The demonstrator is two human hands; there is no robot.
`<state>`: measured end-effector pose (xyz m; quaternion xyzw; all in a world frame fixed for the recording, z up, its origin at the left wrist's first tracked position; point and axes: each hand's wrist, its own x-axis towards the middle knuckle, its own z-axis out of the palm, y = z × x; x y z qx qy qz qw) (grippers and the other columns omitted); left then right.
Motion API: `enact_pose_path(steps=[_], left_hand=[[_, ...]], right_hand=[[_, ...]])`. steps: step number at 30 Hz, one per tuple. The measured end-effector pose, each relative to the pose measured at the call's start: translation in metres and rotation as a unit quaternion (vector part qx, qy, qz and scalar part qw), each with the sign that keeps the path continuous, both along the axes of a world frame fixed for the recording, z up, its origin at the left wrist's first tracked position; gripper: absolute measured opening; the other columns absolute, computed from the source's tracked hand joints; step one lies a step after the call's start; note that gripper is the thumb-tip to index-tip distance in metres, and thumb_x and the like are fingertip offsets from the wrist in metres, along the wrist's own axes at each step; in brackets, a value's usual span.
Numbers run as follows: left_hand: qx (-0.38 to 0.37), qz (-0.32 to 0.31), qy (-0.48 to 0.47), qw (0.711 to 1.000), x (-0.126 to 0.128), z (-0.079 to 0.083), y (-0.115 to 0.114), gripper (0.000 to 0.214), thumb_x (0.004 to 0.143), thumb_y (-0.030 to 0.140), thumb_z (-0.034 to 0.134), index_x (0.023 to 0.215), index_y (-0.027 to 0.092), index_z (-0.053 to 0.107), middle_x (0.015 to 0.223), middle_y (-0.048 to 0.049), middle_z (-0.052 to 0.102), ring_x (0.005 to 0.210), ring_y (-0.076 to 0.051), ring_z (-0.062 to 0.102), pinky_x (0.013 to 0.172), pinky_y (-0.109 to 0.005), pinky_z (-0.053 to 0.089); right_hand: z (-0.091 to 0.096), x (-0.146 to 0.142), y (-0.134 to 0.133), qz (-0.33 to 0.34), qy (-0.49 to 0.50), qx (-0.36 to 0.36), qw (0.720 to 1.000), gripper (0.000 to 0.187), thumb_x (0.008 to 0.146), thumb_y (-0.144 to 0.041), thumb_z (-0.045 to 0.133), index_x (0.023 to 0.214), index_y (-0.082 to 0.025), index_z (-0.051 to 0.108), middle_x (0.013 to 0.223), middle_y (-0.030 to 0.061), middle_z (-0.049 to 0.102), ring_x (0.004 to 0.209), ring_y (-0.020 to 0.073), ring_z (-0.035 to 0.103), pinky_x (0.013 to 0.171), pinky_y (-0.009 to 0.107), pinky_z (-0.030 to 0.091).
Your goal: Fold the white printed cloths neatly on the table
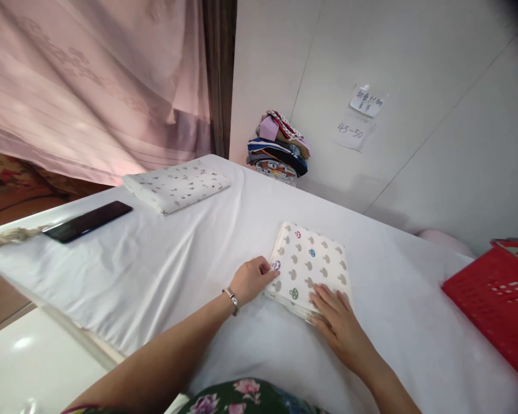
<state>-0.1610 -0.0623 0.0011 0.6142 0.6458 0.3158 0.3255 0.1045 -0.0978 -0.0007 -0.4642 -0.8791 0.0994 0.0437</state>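
Note:
A folded white cloth with a mushroom print (313, 261) lies on the white-covered table (176, 270) in front of me. My left hand (254, 279), with a bracelet at the wrist, grips the cloth's left edge with curled fingers. My right hand (334, 316) lies flat on the cloth's near corner, fingers stretched out and pressing down.
A second folded printed cloth (176, 184) lies at the far left of the table. A black phone (88, 220) with a rope strap lies near the left edge. A stack of folded clothes (278, 149) stands against the wall. A red plastic basket (496, 299) sits at the right.

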Motion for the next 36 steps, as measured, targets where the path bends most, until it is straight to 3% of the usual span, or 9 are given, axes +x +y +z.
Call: enact_pose_path(steps=[7,13,23,26,27,29,31,34,36], left_hand=[[-0.027,-0.007,0.008,1.0,0.005,-0.002,-0.001,0.03,0.072,0.04,0.052,0.056,0.019,0.039,0.052,0.0061,0.039,0.052,-0.009,0.038,0.049,-0.021,0.026],[-0.078,-0.02,0.002,0.997,0.001,0.001,0.001,0.028,0.071,0.036,0.049,0.054,0.019,0.035,0.051,0.0064,0.036,0.051,-0.009,0.035,0.049,-0.021,0.025],[-0.046,-0.022,0.064,0.997,0.0,-0.003,0.002,0.026,0.073,0.034,0.049,0.054,0.019,0.038,0.05,0.0063,0.035,0.052,-0.01,0.039,0.05,-0.022,0.027],[0.04,0.001,0.111,0.993,0.001,-0.005,-0.001,0.01,0.074,0.028,0.05,0.078,0.02,0.053,0.07,0.0022,0.056,0.066,-0.014,0.053,0.059,-0.024,0.04],[0.099,-0.009,0.13,0.986,0.003,-0.006,-0.002,0.019,0.075,0.024,0.049,0.092,0.02,0.055,0.086,-0.0014,0.06,0.079,-0.016,0.056,0.068,-0.027,0.044],[0.231,-0.065,0.166,0.957,0.007,-0.007,-0.005,0.04,0.076,0.014,0.043,0.115,0.02,0.049,0.117,-0.0074,0.055,0.109,-0.021,0.05,0.088,-0.035,0.043],[0.307,-0.149,0.204,0.918,0.011,-0.008,-0.008,0.051,0.076,0.005,0.038,0.124,0.02,0.045,0.13,-0.0073,0.048,0.124,-0.021,0.037,0.098,-0.04,0.038],[0.314,-0.246,0.258,0.88,0.013,-0.009,-0.011,0.054,0.074,0.001,0.037,0.122,0.024,0.049,0.129,-0.003,0.051,0.125,-0.02,0.038,0.101,-0.041,0.037],[0.3,-0.271,0.284,0.869,0.01,-0.008,-0.013,0.053,0.075,0.002,0.038,0.121,0.026,0.05,0.128,-0.0015,0.052,0.124,-0.019,0.041,0.101,-0.041,0.037]], right_hand=[[-0.024,0.0,-0.003,0.001,-0.003,0.122,0.992,0.047,0.09,-0.036,0.038,0.134,-0.022,0.039,0.142,0.0053,0.034,0.132,0.0263,0.026,0.106,0.051,0.021],[-0.028,0.0,-0.004,0.013,0.005,0.134,0.991,0.049,0.089,-0.034,0.039,0.138,-0.025,0.033,0.142,0.004,0.032,0.132,0.0273,0.027,0.105,0.052,0.024],[-0.024,0.001,-0.002,0.034,0.005,0.124,0.992,0.058,0.086,-0.036,0.044,0.14,-0.03,0.023,0.145,0.003,0.026,0.132,0.0289,0.025,0.104,0.054,0.026],[-0.024,0.001,-0.001,0.037,0.002,0.122,0.992,0.061,0.085,-0.034,0.046,0.141,-0.03,0.021,0.146,0.0026,0.023,0.132,0.0291,0.024,0.105,0.054,0.026],[-0.025,0.001,-0.001,0.038,0.001,0.12,0.992,0.061,0.085,-0.033,0.046,0.141,-0.03,0.021,0.146,0.0028,0.022,0.133,0.0291,0.023,0.105,0.054,0.026],[-0.025,0.0,-0.001,0.04,0.005,0.118,0.992,0.062,0.084,-0.031,0.047,0.141,-0.03,0.021,0.146,0.0035,0.022,0.133,0.0288,0.023,0.105,0.054,0.025],[-0.023,-0.002,-0.002,0.038,0.015,0.118,0.992,0.062,0.084,-0.029,0.048,0.14,-0.029,0.024,0.145,0.004,0.024,0.133,0.0284,0.023,0.105,0.054,0.025],[-0.013,-0.004,-0.005,0.034,0.038,0.099,0.994,0.059,0.083,-0.029,0.049,0.138,-0.028,0.03,0.145,0.0043,0.027,0.133,0.0274,0.023,0.106,0.054,0.023],[-0.004,-0.001,-0.006,0.031,0.07,0.055,0.996,0.052,0.085,-0.032,0.047,0.135,-0.028,0.036,0.142,0.0042,0.032,0.132,0.0256,0.026,0.107,0.053,0.023]])
